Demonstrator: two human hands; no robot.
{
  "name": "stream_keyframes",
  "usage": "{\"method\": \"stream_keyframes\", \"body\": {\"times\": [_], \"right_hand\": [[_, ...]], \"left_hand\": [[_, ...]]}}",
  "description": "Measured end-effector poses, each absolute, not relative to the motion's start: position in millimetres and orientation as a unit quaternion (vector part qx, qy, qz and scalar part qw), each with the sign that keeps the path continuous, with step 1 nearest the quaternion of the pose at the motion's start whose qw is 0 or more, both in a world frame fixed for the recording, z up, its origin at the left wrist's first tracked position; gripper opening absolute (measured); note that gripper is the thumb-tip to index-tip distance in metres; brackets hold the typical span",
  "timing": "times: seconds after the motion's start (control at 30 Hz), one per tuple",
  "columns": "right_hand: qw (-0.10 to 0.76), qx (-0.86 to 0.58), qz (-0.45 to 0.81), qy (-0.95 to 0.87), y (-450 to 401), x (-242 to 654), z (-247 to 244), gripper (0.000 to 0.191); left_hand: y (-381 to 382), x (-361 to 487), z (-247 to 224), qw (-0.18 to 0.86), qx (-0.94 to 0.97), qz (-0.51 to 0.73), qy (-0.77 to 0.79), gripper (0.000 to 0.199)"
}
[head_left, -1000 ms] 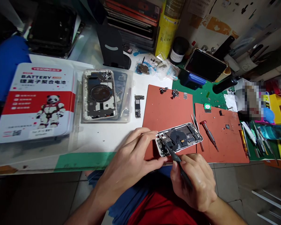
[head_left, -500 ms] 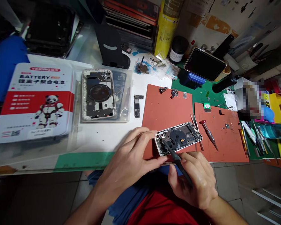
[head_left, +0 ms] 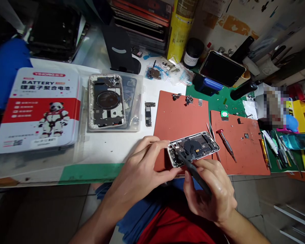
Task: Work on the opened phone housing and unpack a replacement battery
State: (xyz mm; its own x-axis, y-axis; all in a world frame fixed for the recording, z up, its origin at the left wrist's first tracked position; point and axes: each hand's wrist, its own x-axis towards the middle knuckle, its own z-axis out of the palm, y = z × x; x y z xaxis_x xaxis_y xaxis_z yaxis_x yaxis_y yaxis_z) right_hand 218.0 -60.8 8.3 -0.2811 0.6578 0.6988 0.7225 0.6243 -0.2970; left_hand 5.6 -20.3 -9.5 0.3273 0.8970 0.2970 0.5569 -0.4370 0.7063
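Observation:
An opened phone housing (head_left: pixel 204 146), with a pale rim and bare dark insides, lies tilted over the front of the red-brown mat (head_left: pixel 181 112). My left hand (head_left: pixel 139 169) grips its left end, fingers at the far corner and thumb at the near edge. In my right hand (head_left: pixel 213 193) is a dark slim tool (head_left: pixel 195 172) with a tapered tip, the fingers wrapped round its shaft. That tip reaches into the housing just below the camera opening; whether it touches a part I cannot tell. Right of the housing lie a red-topped screwdriver (head_left: pixel 226 145) and thin tweezers (head_left: pixel 211 131).
A second phone housing (head_left: pixel 91 115) rests on a clear plastic box, near a battery box (head_left: pixel 12 132). A logic board (head_left: pixel 148 117) lies beside the mat. Small parts (head_left: pixel 189 100) sit at the mat's back. A phone (head_left: pixel 222 69) stands propped behind. The table's front edge is close.
The view has shifted very slightly. My right hand and the tool have tilted a little, the tip staying near the camera end. My left hand keeps its grip on the housing.

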Motion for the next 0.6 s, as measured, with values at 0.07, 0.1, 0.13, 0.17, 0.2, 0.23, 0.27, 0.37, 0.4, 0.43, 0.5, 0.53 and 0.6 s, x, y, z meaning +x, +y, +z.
{"method": "stream_keyframes", "body": {"times": [0.07,0.1,0.13,0.17,0.2,0.23,0.27,0.37,0.4,0.43,0.5,0.53,0.6], "right_hand": [[0.436,-0.441,-0.025,-0.784,-62.9,218.2,4.4,0.057],[0.445,-0.445,-0.014,-0.777,-63.9,218.2,2.9,0.06],[0.451,-0.449,0.001,-0.771,-64.9,218.1,1.8,0.062],[0.453,-0.453,0.014,-0.767,-65.8,218.0,1.1,0.065],[0.453,-0.455,0.021,-0.766,-66.6,217.8,0.7,0.067],[0.452,-0.454,0.023,-0.767,-67.1,217.7,0.4,0.069],[0.451,-0.451,0.023,-0.77,-67.4,217.5,0.2,0.07],[0.456,-0.445,0.021,-0.771,-67.4,217.4,-0.1,0.066],[0.458,-0.447,0.019,-0.768,-67.2,217.4,0.2,0.065],[0.459,-0.449,0.017,-0.766,-67.0,217.3,0.9,0.063],[0.457,-0.453,0.021,-0.765,-66.3,216.9,3.6,0.06],[0.454,-0.454,0.026,-0.766,-65.9,216.6,5.4,0.059],[0.451,-0.453,0.034,-0.768,-65.1,216.0,9.2,0.057]], "left_hand": [[-20.0,5.6,-9.5,0.246,0.777,0.344,0.465,0.054],[-20.0,5.6,-9.3,0.246,0.777,0.346,0.465,0.053],[-20.0,5.6,-9.1,0.248,0.776,0.347,0.465,0.053],[-20.0,5.6,-9.0,0.25,0.775,0.346,0.465,0.053],[-20.0,5.7,-9.0,0.251,0.775,0.346,0.465,0.052],[-20.1,5.7,-9.0,0.251,0.776,0.346,0.464,0.053],[-20.2,5.9,-9.2,0.25,0.776,0.345,0.465,0.054],[-20.4,6.6,-10.0,0.246,0.775,0.347,0.467,0.056],[-20.5,6.7,-10.2,0.246,0.775,0.348,0.467,0.055],[-20.7,6.8,-10.2,0.246,0.775,0.349,0.465,0.054],[-21.0,6.5,-9.9,0.245,0.776,0.352,0.463,0.053],[-21.0,6.3,-9.6,0.245,0.776,0.353,0.462,0.052],[-20.7,5.9,-8.7,0.244,0.779,0.353,0.457,0.05]]}}
